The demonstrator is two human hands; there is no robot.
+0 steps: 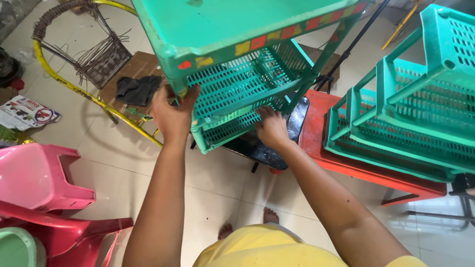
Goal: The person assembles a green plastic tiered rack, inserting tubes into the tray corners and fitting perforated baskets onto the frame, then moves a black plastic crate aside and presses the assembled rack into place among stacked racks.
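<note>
Centre frame: left hand (171, 114) grips the corner leg of a green tiered plastic rack (237, 74); right hand (271, 127) touches its lower perforated shelf. At right, a second green rack (420, 109) rests on a red stool (376, 173).
</note>
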